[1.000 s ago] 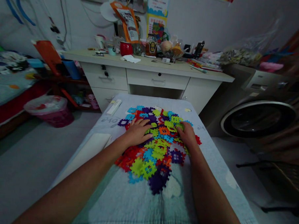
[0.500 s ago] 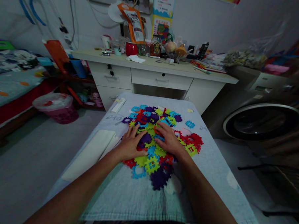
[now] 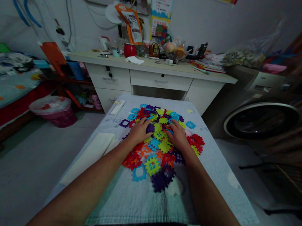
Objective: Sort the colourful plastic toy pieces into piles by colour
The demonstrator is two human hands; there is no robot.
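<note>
A heap of flat toothed plastic tiles (image 3: pixel 157 152) in red, green, blue, purple and orange lies on a pale blue cloth-covered table (image 3: pixel 137 199). My left hand (image 3: pixel 138 132) rests flat on the left side of the heap, fingers stretched forward. My right hand (image 3: pixel 178 137) lies flat on the right side, fingers pointing in toward the middle. Both palms press on tiles and neither grips one. A lone blue tile (image 3: pixel 190 124) sits just beyond my right hand.
A white folded cloth (image 3: pixel 91 153) lies at the table's left edge and a white tube (image 3: pixel 117 107) at its far left corner. A cluttered white desk (image 3: pixel 152 74) stands ahead, a washing machine (image 3: pixel 260 121) to the right, a pink bin (image 3: pixel 54 110) and a bed to the left.
Both hands have slid across the heap: the right hand moved in from the right edge toward the middle, the left shifted back and then forward. Tiles were pushed about and red ones now show at the right.
</note>
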